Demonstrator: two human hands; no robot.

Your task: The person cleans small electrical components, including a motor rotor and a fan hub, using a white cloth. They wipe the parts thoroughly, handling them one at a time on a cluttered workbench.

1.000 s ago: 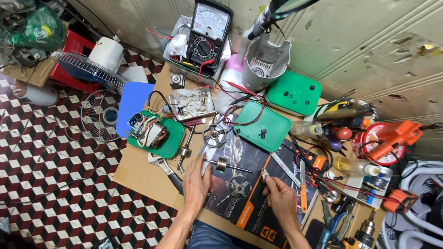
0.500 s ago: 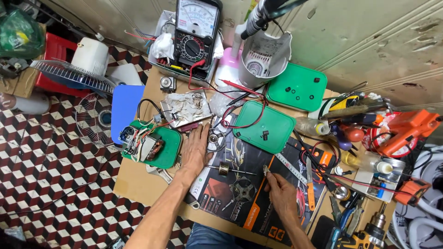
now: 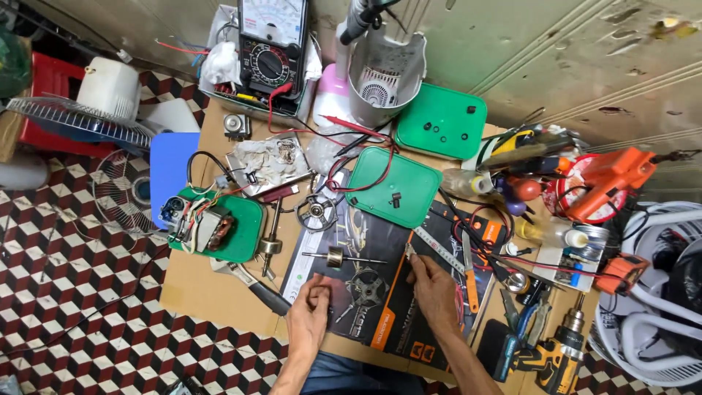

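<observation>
Two hands (image 3: 369, 311) on black mat (image 3: 380, 292), rotor shaft (image 3: 338, 257) just above

Half a second ago the left hand (image 3: 308, 316) lay flat and stretched forward near the green plastic tray holding the wired motor coil (image 3: 212, 225); it has since drawn back toward the body and now rests curled on the near edge of the dark printed cardboard sheet (image 3: 369, 292), fingers bunched. The right hand (image 3: 433, 291) has shifted slightly, its fingertips now pinching a small metal piece (image 3: 410, 251) beside the steel ruler (image 3: 439, 250)
</observation>
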